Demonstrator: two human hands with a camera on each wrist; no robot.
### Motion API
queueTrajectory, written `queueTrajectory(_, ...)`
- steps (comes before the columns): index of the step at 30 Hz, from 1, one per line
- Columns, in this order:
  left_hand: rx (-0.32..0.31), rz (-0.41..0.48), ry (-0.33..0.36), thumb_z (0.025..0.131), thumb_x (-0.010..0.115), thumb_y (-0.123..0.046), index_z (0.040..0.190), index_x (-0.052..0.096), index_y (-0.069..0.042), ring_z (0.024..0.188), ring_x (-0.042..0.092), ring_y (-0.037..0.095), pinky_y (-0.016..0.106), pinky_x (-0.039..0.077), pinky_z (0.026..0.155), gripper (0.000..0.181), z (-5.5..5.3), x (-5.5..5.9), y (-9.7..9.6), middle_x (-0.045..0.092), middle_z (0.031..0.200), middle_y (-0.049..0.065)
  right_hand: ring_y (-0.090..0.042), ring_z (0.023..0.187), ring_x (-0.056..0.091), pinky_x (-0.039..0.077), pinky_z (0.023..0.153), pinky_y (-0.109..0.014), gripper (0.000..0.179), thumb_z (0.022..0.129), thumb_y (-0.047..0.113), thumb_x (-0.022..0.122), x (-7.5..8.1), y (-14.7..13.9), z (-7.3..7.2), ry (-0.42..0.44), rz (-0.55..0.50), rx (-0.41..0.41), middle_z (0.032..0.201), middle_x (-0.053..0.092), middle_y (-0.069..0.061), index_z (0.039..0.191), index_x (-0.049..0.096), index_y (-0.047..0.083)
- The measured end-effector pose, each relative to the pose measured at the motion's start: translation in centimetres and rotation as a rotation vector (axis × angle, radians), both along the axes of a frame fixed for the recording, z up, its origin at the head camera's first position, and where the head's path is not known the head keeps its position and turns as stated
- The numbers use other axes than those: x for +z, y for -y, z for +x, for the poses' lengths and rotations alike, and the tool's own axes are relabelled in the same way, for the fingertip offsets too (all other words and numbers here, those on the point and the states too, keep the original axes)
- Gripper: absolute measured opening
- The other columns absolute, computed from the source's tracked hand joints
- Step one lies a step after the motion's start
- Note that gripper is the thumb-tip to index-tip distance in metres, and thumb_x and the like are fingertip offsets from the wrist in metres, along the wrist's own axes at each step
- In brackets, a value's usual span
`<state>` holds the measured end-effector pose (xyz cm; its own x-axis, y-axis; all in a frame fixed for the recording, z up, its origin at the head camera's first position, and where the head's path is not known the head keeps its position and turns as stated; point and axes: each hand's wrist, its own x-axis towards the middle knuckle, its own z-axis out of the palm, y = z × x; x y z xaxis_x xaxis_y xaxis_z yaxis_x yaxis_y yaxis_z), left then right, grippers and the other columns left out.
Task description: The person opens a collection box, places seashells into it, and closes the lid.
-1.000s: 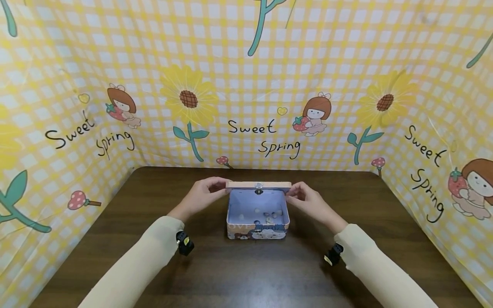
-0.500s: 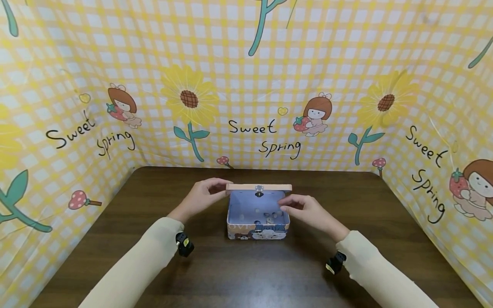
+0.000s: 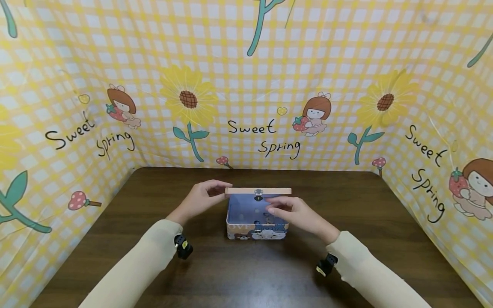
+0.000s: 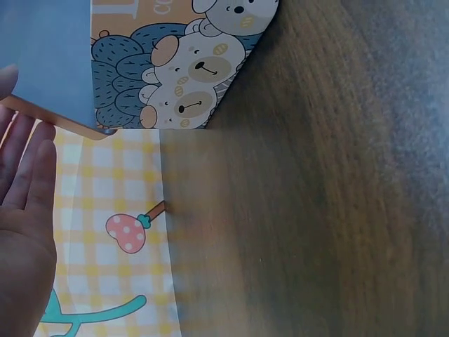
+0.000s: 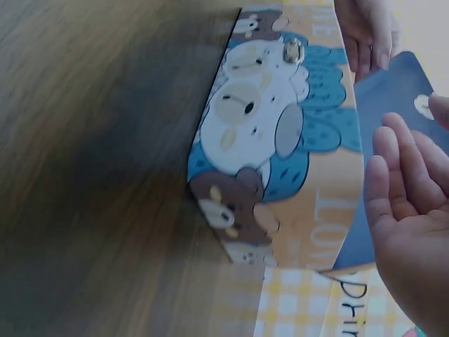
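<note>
A hinged tin box [image 3: 237,231] printed with cartoon bears stands on the table, its lid [image 3: 239,191] raised and leaning forward over the pale blue inside. My left hand [image 3: 198,200] grips the lid's left end, with the thumb on the inner face and the fingers outside, as the left wrist view shows. In front of the opening, my right hand [image 3: 294,209] hovers below the lid's latch, fingers loosely bent and nothing visible between them. Several small roundish pieces lie in the box, partly hidden behind that hand; their kind is unclear.
The dark wooden table [image 3: 246,273] extends around the box on all sides. A yellow checked cloth [image 3: 246,85] with flowers and lettering hangs behind it and along both sides. Each wrist carries a small black camera [image 3: 184,247].
My right hand has left the lid's right end and moved leftward in front of the opening. The lid's front edge has come down slightly, with my left hand still on it.
</note>
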<state>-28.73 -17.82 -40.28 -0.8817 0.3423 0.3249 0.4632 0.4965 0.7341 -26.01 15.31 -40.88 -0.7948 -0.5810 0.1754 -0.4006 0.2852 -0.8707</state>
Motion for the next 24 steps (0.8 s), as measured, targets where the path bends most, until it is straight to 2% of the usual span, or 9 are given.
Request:
queueTrajectory(3, -0.009, 0.003, -0.001, 0.094, 0.074, -0.014, 0.118, 0.074, -0.019, 0.102, 0.065, 0.013, 0.036, 0.054, 0.087, 0.025, 0.1, 0.0, 0.0, 0.070, 0.114, -0.004, -0.034, 0.111, 0.063, 0.052, 0.088, -0.046, 0.037, 0.101, 0.023, 0.064, 0.1, 0.6, 0.1, 0.020, 0.001, 0.021, 0.114, 0.071, 0.004, 0.137, 0.063, 0.013)
queueTrajectory(6, -0.013, 0.006, -0.004, 0.094, 0.074, -0.014, 0.118, 0.074, -0.019, 0.102, 0.065, 0.014, 0.035, 0.054, 0.087, 0.025, 0.2, 0.1, 0.0, 0.070, 0.114, -0.004, -0.032, 0.112, 0.064, 0.052, 0.090, -0.041, 0.039, 0.100, 0.025, 0.065, 0.3, 1.3, 0.2, 0.016, -0.004, 0.016, 0.114, 0.071, 0.003, 0.136, 0.062, 0.010)
queueTrajectory(11, -0.012, 0.013, -0.014, 0.093, 0.074, -0.014, 0.118, 0.074, -0.019, 0.101, 0.066, 0.014, 0.035, 0.054, 0.087, 0.026, 0.3, 0.0, 0.0, 0.070, 0.113, -0.004, -0.021, 0.100, 0.067, 0.053, 0.088, -0.049, 0.028, 0.102, 0.018, 0.062, 0.5, 2.3, 0.3, 0.012, -0.056, 0.009, 0.108, 0.073, -0.003, 0.126, 0.068, 0.005)
queueTrajectory(14, -0.016, 0.013, -0.016, 0.093, 0.074, -0.013, 0.118, 0.074, -0.018, 0.101, 0.066, 0.015, 0.037, 0.054, 0.087, 0.026, 0.3, 0.0, 0.0, 0.070, 0.113, -0.004, -0.018, 0.091, 0.068, 0.056, 0.082, -0.045, 0.025, 0.104, 0.019, 0.058, 0.5, 2.9, 0.2, 0.015, -0.078, -0.004, 0.101, 0.074, -0.003, 0.119, 0.072, 0.004)
queueTrajectory(18, -0.034, 0.032, 0.001, 0.093, 0.074, -0.012, 0.118, 0.074, -0.018, 0.104, 0.067, 0.020, 0.041, 0.054, 0.089, 0.026, 0.5, -0.2, 0.0, 0.070, 0.114, -0.003, -0.032, 0.083, 0.067, 0.055, 0.067, -0.036, 0.031, 0.105, 0.024, 0.056, 0.4, 3.3, 0.4, 0.030, -0.089, -0.019, 0.091, 0.075, -0.006, 0.112, 0.076, 0.001)
queueTrajectory(21, -0.045, 0.040, 0.005, 0.092, 0.075, -0.011, 0.119, 0.073, -0.017, 0.106, 0.066, 0.023, 0.043, 0.053, 0.091, 0.027, 0.6, -0.2, 0.1, 0.070, 0.116, -0.002, -0.039, 0.079, 0.066, 0.053, 0.061, -0.032, 0.031, 0.105, 0.024, 0.057, 0.2, 3.4, 0.6, 0.052, -0.096, -0.013, 0.088, 0.074, -0.011, 0.112, 0.075, 0.001)
queueTrajectory(24, -0.046, 0.025, -0.005, 0.092, 0.075, -0.010, 0.119, 0.073, -0.017, 0.108, 0.065, 0.021, 0.043, 0.052, 0.094, 0.028, 0.8, -0.3, 0.2, 0.069, 0.118, -0.003, -0.032, 0.078, 0.067, 0.053, 0.061, -0.029, 0.028, 0.105, 0.022, 0.057, 0.0, 3.4, 0.9, 0.057, -0.089, -0.007, 0.089, 0.074, -0.012, 0.112, 0.075, 0.002)
